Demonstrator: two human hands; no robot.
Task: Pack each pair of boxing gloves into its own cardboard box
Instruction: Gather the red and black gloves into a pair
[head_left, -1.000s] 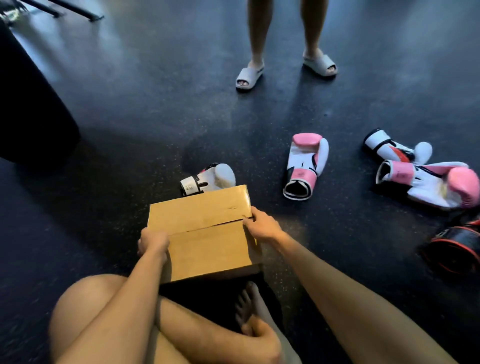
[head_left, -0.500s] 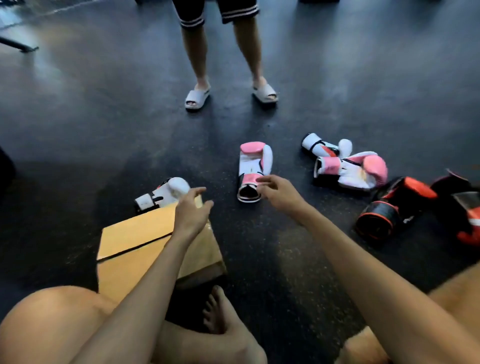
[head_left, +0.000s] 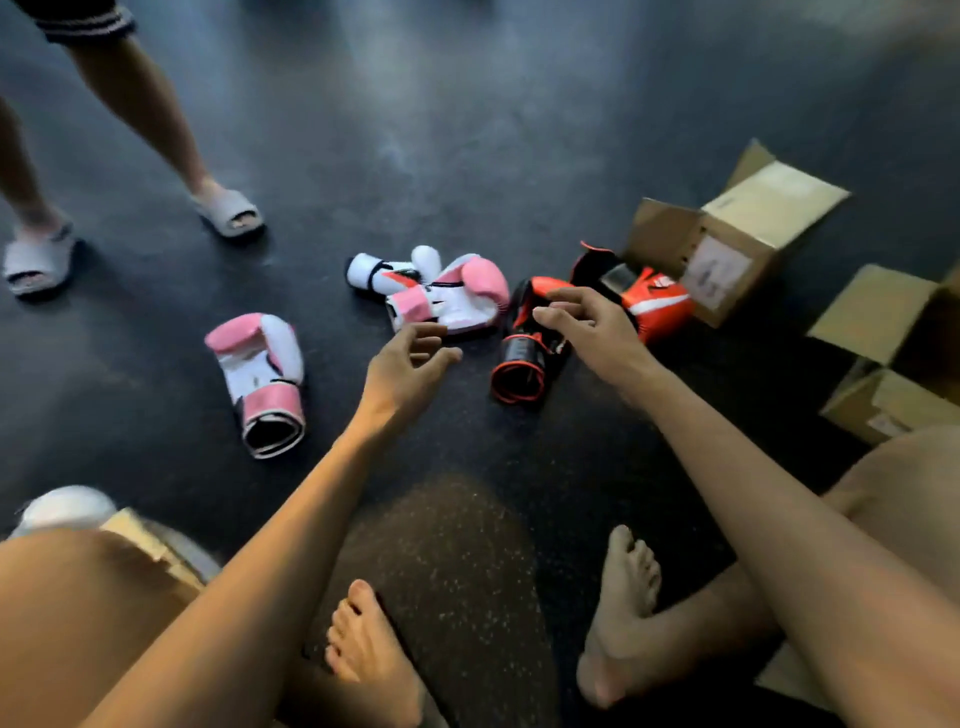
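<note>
Both my hands hover over the dark floor with fingers spread and nothing in them. My left hand (head_left: 410, 364) is just in front of a pink and white glove (head_left: 457, 296) that lies against a white glove (head_left: 387, 270). My right hand (head_left: 587, 327) is above a black and red glove (head_left: 522, 364); a red glove (head_left: 654, 306) lies behind it. Another pink and white glove (head_left: 262, 379) lies alone to the left. At the right stand two open cardboard boxes, one further back (head_left: 743, 234) and one nearer (head_left: 883, 358).
A standing person's legs in white slides (head_left: 228, 210) are at the upper left. My closed cardboard box (head_left: 150, 540) and a white glove (head_left: 65, 506) show at the lower left behind my knee. My bare feet (head_left: 623, 613) are crossed in front.
My view has swung right, bringing the open boxes into sight. Both hands left the closed box and reached forward to the gloves; the right hand went from the lone pink glove to the black and red one.
</note>
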